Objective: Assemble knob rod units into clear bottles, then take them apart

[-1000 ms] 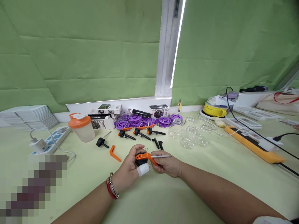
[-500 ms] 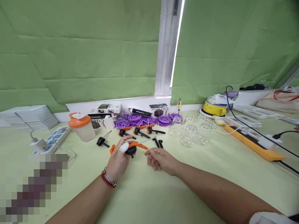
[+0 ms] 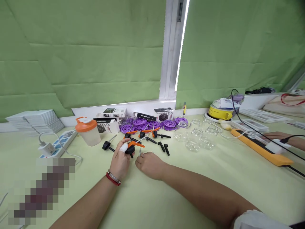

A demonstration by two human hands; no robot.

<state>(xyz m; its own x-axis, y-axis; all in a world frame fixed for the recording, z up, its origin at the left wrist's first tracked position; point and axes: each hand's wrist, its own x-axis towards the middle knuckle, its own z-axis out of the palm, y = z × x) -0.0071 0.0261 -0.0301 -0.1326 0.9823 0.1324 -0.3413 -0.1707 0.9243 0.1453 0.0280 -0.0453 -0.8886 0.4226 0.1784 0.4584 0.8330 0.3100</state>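
A: Since a moment ago the left hand went further out with the orange-and-black clamp part, and the right hand let go and came down on the table.

B: How is it held now?

A: Left fingers pinch the black round base, near the loose parts; its thin metal rod points away. Right fingers are curled by a small metal pin, maybe to pick it; whether they touch it I cannot tell
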